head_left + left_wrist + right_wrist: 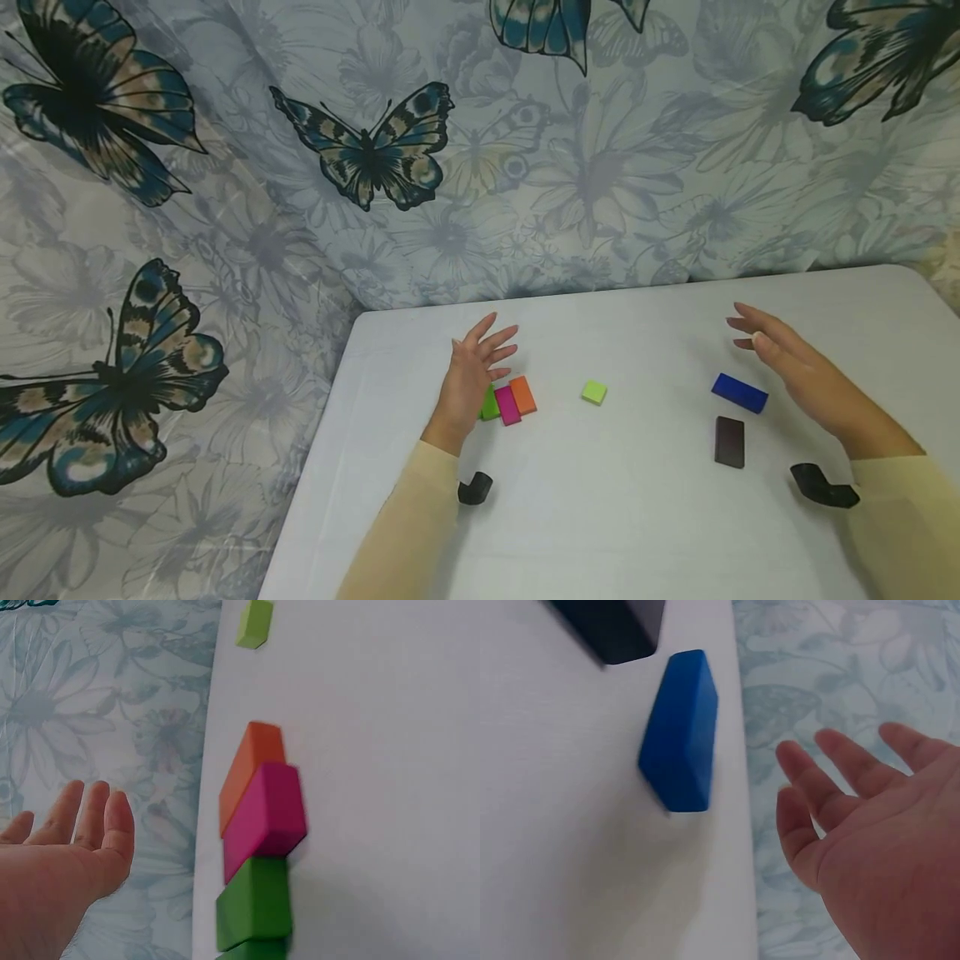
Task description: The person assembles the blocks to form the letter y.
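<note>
My left hand (468, 375) and right hand (798, 367) hold nothing, fingers spread, perhaps to leave the nearby magenta block (507, 406) and blue block (739, 393) undisturbed.

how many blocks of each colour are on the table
dark green blocks: 2, one mostly cut off at the bottom of the left wrist view
lime green block: 1
pink block: 1
orange block: 1
blue block: 1
brownish-black block: 1
total: 7 in sight
</note>
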`<control>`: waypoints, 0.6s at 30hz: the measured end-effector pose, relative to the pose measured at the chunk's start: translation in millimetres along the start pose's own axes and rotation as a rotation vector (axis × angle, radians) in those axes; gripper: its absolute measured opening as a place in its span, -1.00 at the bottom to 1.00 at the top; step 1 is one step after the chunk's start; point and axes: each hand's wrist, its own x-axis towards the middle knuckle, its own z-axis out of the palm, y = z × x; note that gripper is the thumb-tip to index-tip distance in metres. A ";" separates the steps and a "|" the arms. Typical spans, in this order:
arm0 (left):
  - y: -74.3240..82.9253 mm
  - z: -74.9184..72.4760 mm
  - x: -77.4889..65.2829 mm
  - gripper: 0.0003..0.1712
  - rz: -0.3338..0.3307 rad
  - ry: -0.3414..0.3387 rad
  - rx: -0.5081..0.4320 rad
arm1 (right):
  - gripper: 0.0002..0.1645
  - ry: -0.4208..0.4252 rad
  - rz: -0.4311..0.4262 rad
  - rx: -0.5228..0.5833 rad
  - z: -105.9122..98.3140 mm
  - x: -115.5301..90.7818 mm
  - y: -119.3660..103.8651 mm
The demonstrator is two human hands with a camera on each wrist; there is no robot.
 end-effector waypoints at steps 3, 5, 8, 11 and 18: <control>-8.0 9.0 -2.8 0.02 -0.013 -0.017 0.004 | -0.31 -0.007 0.022 0.053 1.6 -3.0 7.9; -13.3 16.9 -4.3 -0.01 -0.021 -0.024 0.003 | -0.32 -0.004 0.026 0.052 2.8 -4.4 14.3; -21.8 30.4 -5.9 0.03 -0.032 -0.036 -0.002 | -0.32 0.012 0.017 0.020 5.2 -5.7 22.7; -32.1 43.4 -5.6 0.08 -0.045 -0.040 -0.010 | -0.31 0.029 0.022 -0.036 7.7 -7.6 29.6; -57.8 66.4 -1.6 -0.12 -0.071 -0.032 -0.048 | -0.28 0.061 0.060 -0.031 14.4 -16.8 40.9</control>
